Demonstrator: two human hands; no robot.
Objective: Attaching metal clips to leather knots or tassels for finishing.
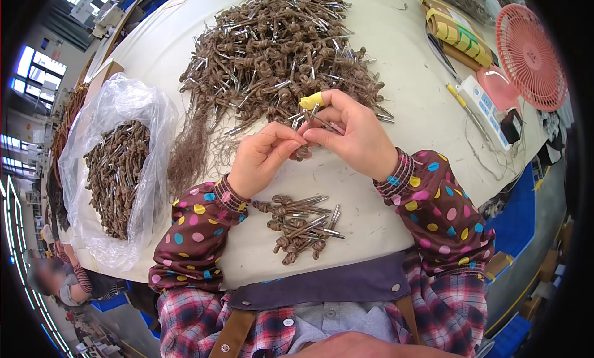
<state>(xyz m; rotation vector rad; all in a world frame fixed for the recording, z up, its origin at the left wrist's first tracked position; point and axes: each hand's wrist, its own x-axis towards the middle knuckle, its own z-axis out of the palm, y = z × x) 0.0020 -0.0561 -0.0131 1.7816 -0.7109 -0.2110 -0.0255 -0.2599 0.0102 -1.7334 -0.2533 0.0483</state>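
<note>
Left hand (263,157) and right hand (356,132) close together over the middle of the bench (371,222). Left grip: thumb and finger pressed together on a small brown knotted cord (302,152). Right grip: clamped on the same cord, with shiny metal ends poking up by the finger and thumb. Cannot tell just how the cord bends in there, with fingers in the way. Yellow tape (311,101) around a finger of the right hand.

Just past the hands, a big heap (278,55) of brown knotted cords with silver ends, all jumbled up. Nearer the tummy, between the two spotty sleeves (436,215), a small bunch (297,231) of the same sort. Over to the left, a see-through bag (158,107) with more knotted cords (117,178) inside. Between bag and heap, a fuzzy tangle of thin brown threads (187,160). Over to the right, a pink fan (532,58) and a white power strip (486,110) with a black plug (511,126).
</note>
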